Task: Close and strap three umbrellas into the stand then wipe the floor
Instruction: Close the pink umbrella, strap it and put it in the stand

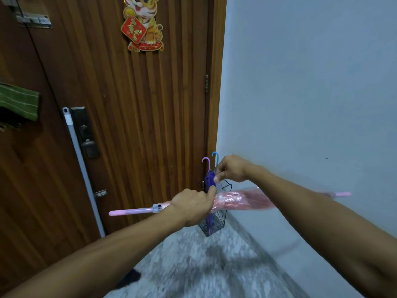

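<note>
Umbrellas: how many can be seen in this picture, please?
3. The pink umbrella lies across, gripped by the left hand. The purple umbrella and the blue-handled umbrella stand in the wire stand. More may be hidden.

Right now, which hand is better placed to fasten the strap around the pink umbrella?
The right hand, probably. It pinches something small just above the folded canopy, apparently the strap, while the left hand grips the pink umbrella and holds it level. The left should keep holding.
</note>
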